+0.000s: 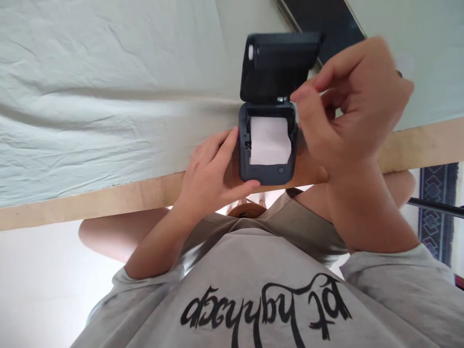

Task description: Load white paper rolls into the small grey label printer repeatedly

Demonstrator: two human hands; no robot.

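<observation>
A small dark blue-grey thermal printer (pixel 266 174) stands at the table's front edge with its black lid (pixel 279 67) raised. In its bay sits a white paper roll (pixel 270 140), whose loose end has a ragged right edge. My left hand (pixel 212 169) holds the printer's left side, fingers along the side and thumb at the front edge. Beside the lid's lower right corner, my right hand (pixel 348 96) is closed in a pinch, thumb and forefinger together. What lies between those fingertips, if anything, I cannot make out.
Behind the lid, a dark flat device (pixel 326 24) lies on the pale green cloth (pixel 108 96). A bare wooden strip (pixel 90 200) forms the table's front edge. Below it are my legs and a round brown stool seat (pixel 246 210). A patterned dark fabric (pixel 437 208) shows at the right.
</observation>
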